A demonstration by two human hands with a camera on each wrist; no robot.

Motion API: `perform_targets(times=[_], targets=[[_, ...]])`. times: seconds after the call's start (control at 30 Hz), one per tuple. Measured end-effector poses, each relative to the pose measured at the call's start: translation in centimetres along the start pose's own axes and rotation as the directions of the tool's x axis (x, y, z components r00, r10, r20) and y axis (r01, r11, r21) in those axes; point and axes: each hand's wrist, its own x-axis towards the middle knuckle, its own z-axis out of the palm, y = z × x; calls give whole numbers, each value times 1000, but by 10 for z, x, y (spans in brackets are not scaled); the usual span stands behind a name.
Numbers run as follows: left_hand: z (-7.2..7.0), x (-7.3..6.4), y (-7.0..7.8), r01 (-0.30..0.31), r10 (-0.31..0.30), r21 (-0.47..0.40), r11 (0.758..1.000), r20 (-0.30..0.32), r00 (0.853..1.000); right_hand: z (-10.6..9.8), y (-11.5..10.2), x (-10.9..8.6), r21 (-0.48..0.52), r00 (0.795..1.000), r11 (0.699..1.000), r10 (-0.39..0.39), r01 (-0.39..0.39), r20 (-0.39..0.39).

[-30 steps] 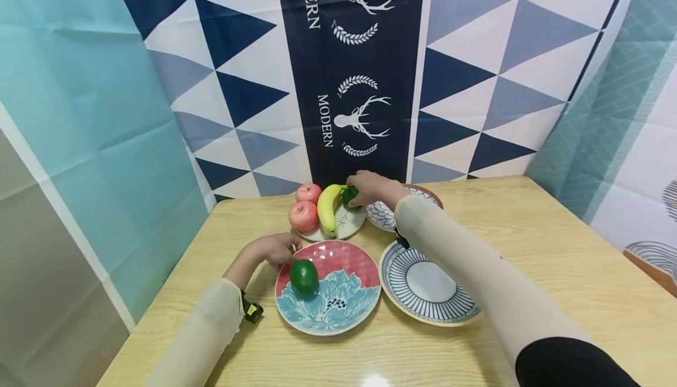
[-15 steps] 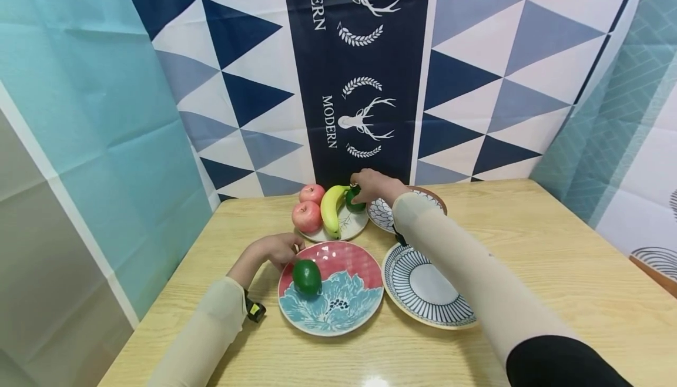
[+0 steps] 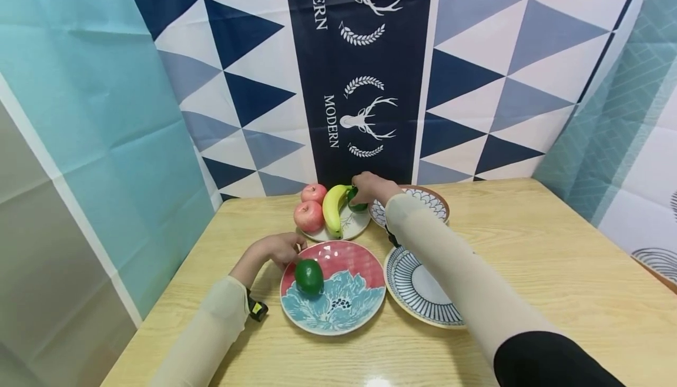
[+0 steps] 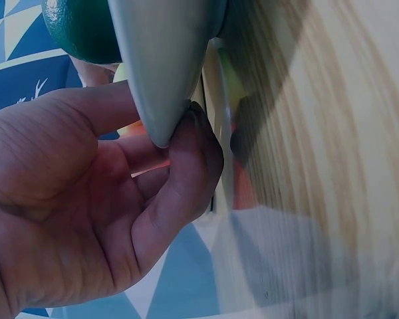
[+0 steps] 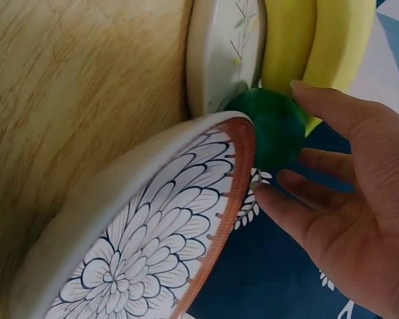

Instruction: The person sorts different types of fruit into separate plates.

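Observation:
In the head view, my left hand (image 3: 282, 250) grips the rim of the pink and blue flower plate (image 3: 338, 256), thumb on one side of the rim and curled fingers underneath. A dark green avocado (image 3: 309, 276) lies on that plate, near my left hand. My right hand (image 3: 372, 187) reaches to the back, its thumb and fingers around a second green avocado (image 5: 269, 123) on a small white plate (image 3: 353, 225). On the right wrist view, the thumb tip meets this avocado while the lower fingers stand a little off it. Beside it lies a yellow banana (image 3: 333, 211).
Two pink apples (image 3: 309, 216) share the small plate. A brown-rimmed petal-patterned bowl (image 5: 146, 239) stands close by the right hand. A blue-striped plate (image 3: 423, 293) lies partly under the right forearm. Patterned cloth (image 3: 365, 70) hangs behind the wooden table (image 3: 529, 246).
The head view has shifted slightly, moving everything a little rightward. Both hands keep nearly the same places, the left at the plate rim and the right at the far avocado.

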Motion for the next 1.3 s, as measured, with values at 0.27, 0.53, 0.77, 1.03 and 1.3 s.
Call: perform_targets(times=[0.27, 0.53, 0.77, 1.03, 1.3], targets=[[-4, 2, 1, -8, 8, 1, 1000, -8, 1000, -2, 2, 4, 8, 1000, 1000, 6, -6, 1], [-3, 2, -1, -10, 10, -8, 1000, -6, 1000, 1, 2, 9, 30, 1000, 999, 19, -19, 16], [-2, 3, -1, -11, 11, 14, 1000, 2, 1000, 10, 5, 15, 11, 999, 999, 31, -31, 21], [-4, 3, 1, -22, 22, 24, 999, 12, 1000, 11, 6, 16, 26, 999, 999, 30, -30, -15], [-3, 2, -3, -19, 19, 3, 1000, 12, 1000, 8, 2, 12, 88, 999, 995, 37, -38, 6]])
